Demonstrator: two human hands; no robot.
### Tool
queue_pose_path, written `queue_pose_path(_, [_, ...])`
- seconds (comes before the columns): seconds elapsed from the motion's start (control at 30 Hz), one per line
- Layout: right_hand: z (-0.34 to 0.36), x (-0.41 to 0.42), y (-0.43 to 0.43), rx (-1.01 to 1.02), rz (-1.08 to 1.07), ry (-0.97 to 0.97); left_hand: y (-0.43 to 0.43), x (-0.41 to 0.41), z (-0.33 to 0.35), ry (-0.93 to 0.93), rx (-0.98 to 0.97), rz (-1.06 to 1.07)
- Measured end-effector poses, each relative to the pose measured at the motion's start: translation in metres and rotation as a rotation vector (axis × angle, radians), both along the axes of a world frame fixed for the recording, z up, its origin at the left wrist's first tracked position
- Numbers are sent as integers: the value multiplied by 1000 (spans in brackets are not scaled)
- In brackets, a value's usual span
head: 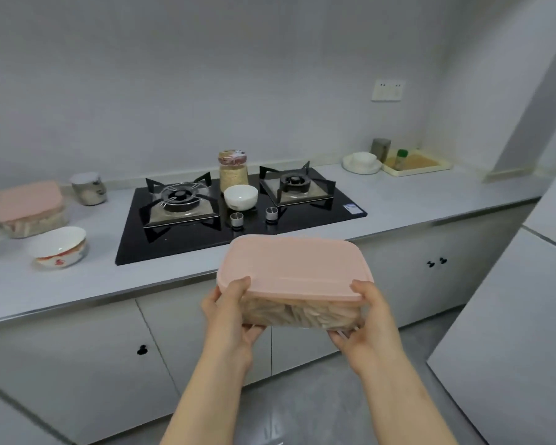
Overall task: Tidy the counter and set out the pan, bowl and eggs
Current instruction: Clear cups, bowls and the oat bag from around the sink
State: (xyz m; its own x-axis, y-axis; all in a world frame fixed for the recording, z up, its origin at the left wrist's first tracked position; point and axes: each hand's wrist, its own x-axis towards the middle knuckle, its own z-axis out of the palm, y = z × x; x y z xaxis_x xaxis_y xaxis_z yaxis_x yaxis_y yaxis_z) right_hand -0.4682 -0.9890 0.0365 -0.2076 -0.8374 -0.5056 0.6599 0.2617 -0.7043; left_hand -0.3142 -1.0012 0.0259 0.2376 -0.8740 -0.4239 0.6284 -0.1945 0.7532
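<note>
Left hand [231, 313] grips pink-lidded container [296, 268] at left end | right hand [363, 319] grips right end | thumbs on top

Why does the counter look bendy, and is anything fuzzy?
Head view: the wide lens bends the counter; light is soft and even; the far-left pink box and patterned bowl look smeared; the left hand and right hand gripping the near pink box look sharper.

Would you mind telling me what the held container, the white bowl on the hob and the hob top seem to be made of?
Container: likely plastic; its clear body shows pale contents under a matte pink lid. White bowl: probably glazed ceramic, opaque with a glossy sheen. Hob top: apparently black glass, flat, smooth and reflective.
</note>
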Motion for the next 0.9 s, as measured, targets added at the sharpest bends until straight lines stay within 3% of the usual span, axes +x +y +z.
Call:
queue_pose_path(0.37, [5, -84, -128, 15, -186, -11, -169, -88, 14, -64, -21, -239])
queue_pose_path(0.9, [1, -342, -330, 67, -255, 81, -381, -357, 4, -36, 41, -282])
